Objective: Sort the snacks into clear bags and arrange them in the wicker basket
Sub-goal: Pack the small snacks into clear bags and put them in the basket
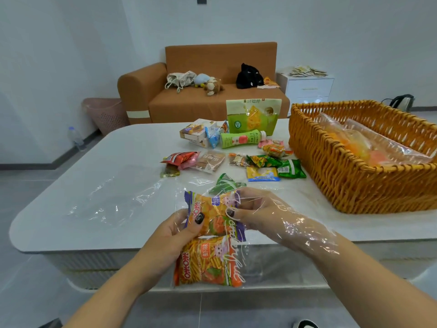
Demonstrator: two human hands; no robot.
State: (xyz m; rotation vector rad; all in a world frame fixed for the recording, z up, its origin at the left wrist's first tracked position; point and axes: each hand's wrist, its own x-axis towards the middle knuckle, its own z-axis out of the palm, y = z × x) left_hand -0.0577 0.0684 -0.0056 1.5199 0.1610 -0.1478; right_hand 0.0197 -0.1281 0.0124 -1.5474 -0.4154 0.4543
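Clear bag [212,256] hangs off the table's [71,209] near edge, mouth up. Bagging is underway: left hand [175,230] and right hand [250,214] pinch the purple-edged snack packet [212,216], long axis roughly left-right, above the orange packet [208,263]. Next: push down, then move to wicker basket [343,176].

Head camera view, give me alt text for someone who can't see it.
Both hands, left hand and right hand, hold a clear bag with two orange snack packs over the front edge of a white table. More snacks lie loose behind, and a wicker basket at right holds filled clear bags.
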